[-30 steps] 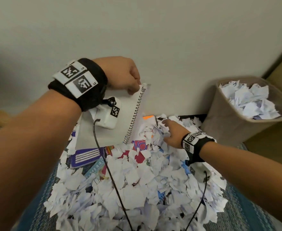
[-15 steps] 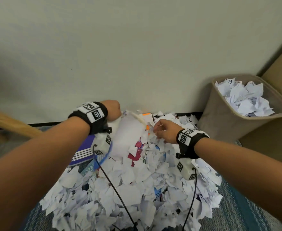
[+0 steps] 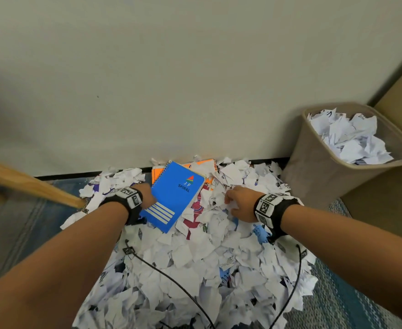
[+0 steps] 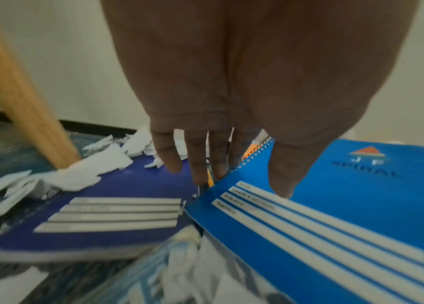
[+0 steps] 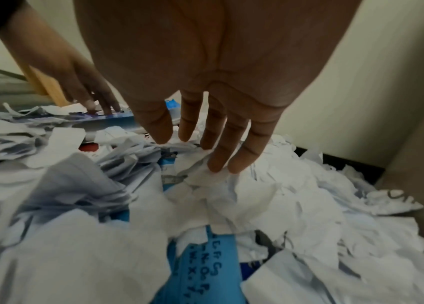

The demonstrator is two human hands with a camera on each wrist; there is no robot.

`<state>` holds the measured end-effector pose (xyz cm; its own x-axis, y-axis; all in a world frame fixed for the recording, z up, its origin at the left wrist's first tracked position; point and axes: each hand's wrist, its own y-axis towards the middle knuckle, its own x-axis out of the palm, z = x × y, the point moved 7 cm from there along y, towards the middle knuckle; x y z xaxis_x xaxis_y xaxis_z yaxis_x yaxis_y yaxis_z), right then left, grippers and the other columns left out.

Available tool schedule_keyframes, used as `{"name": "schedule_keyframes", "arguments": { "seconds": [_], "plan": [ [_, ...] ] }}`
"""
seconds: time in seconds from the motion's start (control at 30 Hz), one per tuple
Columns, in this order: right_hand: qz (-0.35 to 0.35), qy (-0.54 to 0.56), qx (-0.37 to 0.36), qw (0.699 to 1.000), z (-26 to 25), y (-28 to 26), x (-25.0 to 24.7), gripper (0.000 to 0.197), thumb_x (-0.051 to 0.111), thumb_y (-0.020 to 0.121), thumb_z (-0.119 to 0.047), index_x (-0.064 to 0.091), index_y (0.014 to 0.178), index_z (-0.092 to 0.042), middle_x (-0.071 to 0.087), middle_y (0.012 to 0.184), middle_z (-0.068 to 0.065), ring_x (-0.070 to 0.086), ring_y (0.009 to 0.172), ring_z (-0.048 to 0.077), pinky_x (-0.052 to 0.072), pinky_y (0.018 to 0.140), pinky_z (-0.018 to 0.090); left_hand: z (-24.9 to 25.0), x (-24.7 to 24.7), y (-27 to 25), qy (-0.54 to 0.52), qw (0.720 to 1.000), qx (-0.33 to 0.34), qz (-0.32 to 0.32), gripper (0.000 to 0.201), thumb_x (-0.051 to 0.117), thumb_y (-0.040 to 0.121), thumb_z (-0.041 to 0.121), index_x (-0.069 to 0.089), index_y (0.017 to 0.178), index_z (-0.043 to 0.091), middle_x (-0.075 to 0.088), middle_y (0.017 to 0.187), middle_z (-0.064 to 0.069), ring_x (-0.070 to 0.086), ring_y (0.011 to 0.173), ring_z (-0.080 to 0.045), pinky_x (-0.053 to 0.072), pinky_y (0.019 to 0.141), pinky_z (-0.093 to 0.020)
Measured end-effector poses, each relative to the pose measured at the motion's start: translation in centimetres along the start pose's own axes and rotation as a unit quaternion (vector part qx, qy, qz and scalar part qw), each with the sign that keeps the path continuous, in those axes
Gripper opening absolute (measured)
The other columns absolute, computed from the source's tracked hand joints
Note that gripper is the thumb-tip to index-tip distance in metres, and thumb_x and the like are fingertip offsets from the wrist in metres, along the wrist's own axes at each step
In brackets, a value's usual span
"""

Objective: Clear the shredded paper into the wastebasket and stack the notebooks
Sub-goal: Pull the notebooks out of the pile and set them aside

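Observation:
A bright blue spiral notebook (image 3: 178, 195) (image 4: 335, 216) lies cover up on the shredded paper (image 3: 183, 269) (image 5: 270, 195) near the wall. My left hand (image 3: 147, 198) (image 4: 244, 164) is at its spiral edge, fingers straight, thumb lying over the cover. A dark blue notebook (image 4: 101, 195) sits just left of it. An orange notebook (image 3: 202, 166) pokes out behind, and a red-patterned one (image 3: 195, 210) is half buried. My right hand (image 3: 233, 200) (image 5: 200, 144) rests its spread, straight fingertips on the paper heap. The tan wastebasket (image 3: 318, 172), holding crumpled paper, stands at the right.
A slanted wooden leg (image 3: 29, 184) (image 4: 18, 92) comes down at the left of the pile. The wall and a black baseboard (image 3: 64, 175) run behind it. Blue carpet (image 3: 17, 222) surrounds the heap. Black wrist cables (image 3: 171, 281) trail over the paper. A blue handwritten scrap (image 5: 205, 277) lies among the shreds.
My left hand came down from chest height, and the notebook it held upright now lies cover up on the pile. My right hand stayed on the paper, shifting slightly right.

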<state>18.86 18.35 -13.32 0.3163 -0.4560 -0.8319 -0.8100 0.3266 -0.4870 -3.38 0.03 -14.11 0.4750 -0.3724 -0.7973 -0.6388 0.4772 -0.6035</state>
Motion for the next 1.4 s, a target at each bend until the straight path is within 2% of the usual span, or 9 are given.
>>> {"name": "schedule_keyframes", "arguments": {
  "seconds": [0.2, 0.37, 0.6, 0.8, 0.93, 1.03, 1.2, 1.3, 1.4],
  "plan": [
    [0.000, -0.019, -0.009, 1.000, 1.1, 0.0, 0.8, 0.035, 0.058, 0.089, -0.027, 0.053, 0.123, -0.023, 0.045, 0.131, 0.005, 0.052, 0.115, 0.025, 0.045, 0.099, 0.038, 0.1, 2.8, 0.0, -0.045, 0.999, -0.026, -0.001, 0.070, 0.057, 0.090, 0.050, 0.035, 0.141, 0.006, 0.044, 0.139, -0.014, 0.050, 0.121, -0.028, 0.046, 0.098, -0.037],
    [-0.006, -0.019, -0.010, 1.000, 1.2, 0.1, 1.2, 0.035, 0.058, 0.090, -0.028, 0.052, 0.123, -0.024, 0.043, 0.132, 0.004, 0.053, 0.114, 0.025, 0.046, 0.099, 0.039, 1.3, 2.5, 0.6, -0.125, 0.991, -0.043, -0.004, 0.069, 0.067, 0.088, 0.036, 0.034, 0.136, -0.001, 0.050, 0.129, -0.016, 0.056, 0.108, -0.029, 0.048, 0.086, -0.036],
    [0.011, -0.023, -0.001, 1.000, 2.0, 0.1, 0.2, 0.035, 0.059, 0.089, -0.027, 0.052, 0.123, -0.023, 0.044, 0.131, 0.004, 0.054, 0.111, 0.025, 0.047, 0.097, 0.038, 5.0, -11.0, -2.5, -0.088, 0.943, 0.142, 0.288, 0.027, 0.060, 0.090, 0.035, 0.066, 0.109, 0.017, 0.060, 0.103, -0.012, 0.059, 0.101, -0.035, 0.048, 0.083, -0.038],
    [0.092, -0.001, 0.022, 0.995, 2.9, -0.5, -2.2, 0.056, 0.060, 0.087, -0.025, 0.037, 0.138, -0.021, 0.040, 0.137, 0.007, 0.054, 0.113, 0.028, 0.049, 0.093, 0.040, 6.8, -16.4, -6.4, -0.203, 0.884, 0.238, 0.348, 0.024, 0.081, 0.074, 0.028, 0.076, 0.091, 0.011, 0.058, 0.090, -0.003, 0.057, 0.086, -0.021, 0.040, 0.076, -0.028],
    [0.153, 0.089, 0.010, 0.984, 2.8, -0.8, -3.8, 0.082, 0.067, 0.085, -0.032, 0.017, 0.148, -0.015, 0.029, 0.149, 0.012, 0.052, 0.120, 0.028, 0.044, 0.102, 0.039, 6.9, -17.7, -7.2, -0.277, 0.876, 0.240, 0.313, 0.029, 0.079, 0.075, 0.035, 0.070, 0.092, 0.013, 0.060, 0.092, 0.001, 0.056, 0.082, -0.014, 0.040, 0.073, -0.025],
    [0.197, 0.223, -0.014, 0.954, 1.8, -1.2, -5.2, 0.090, 0.074, 0.082, -0.038, 0.014, 0.147, -0.019, 0.040, 0.142, 0.004, 0.052, 0.117, 0.020, 0.045, 0.098, 0.035, 7.5, -16.7, -7.4, -0.326, 0.881, 0.263, 0.218, 0.011, 0.071, 0.083, 0.035, 0.065, 0.080, 0.026, 0.066, 0.078, 0.011, 0.061, 0.061, 0.002, 0.043, 0.062, -0.017],
    [0.209, 0.264, 0.017, 0.941, 1.4, -0.9, -6.5, 0.032, 0.059, 0.095, -0.030, 0.036, 0.113, -0.017, 0.063, 0.107, 0.001, 0.065, 0.083, 0.021, 0.051, 0.062, 0.030, 7.0, -13.9, -6.5, -0.338, 0.887, 0.267, 0.170, 0.005, 0.066, 0.089, 0.030, 0.068, 0.093, 0.027, 0.071, 0.082, 0.010, 0.066, 0.071, -0.005, 0.048, 0.070, -0.019],
    [0.221, 0.243, 0.018, 0.944, 1.4, -1.0, -6.7, 0.025, 0.053, 0.098, -0.028, 0.039, 0.115, -0.018, 0.063, 0.095, 0.007, 0.063, 0.077, 0.027, 0.051, 0.064, 0.035, 7.0, -12.1, -5.2, -0.206, 0.936, 0.245, 0.147, 0.027, 0.073, 0.084, 0.025, 0.066, 0.110, 0.024, 0.067, 0.098, 0.000, 0.063, 0.088, -0.019, 0.047, 0.083, -0.028],
    [0.234, 0.231, 0.002, 0.944, 1.2, -1.3, -7.0, 0.019, 0.052, 0.098, -0.028, 0.041, 0.111, -0.020, 0.062, 0.084, 0.006, 0.059, 0.070, 0.023, 0.045, 0.063, 0.031, 7.3, -11.0, -5.0, -0.184, 0.941, 0.247, 0.137, 0.020, 0.066, 0.089, 0.024, 0.065, 0.110, 0.023, 0.065, 0.106, 0.003, 0.061, 0.095, -0.018, 0.045, 0.092, -0.033]
  ]
}}
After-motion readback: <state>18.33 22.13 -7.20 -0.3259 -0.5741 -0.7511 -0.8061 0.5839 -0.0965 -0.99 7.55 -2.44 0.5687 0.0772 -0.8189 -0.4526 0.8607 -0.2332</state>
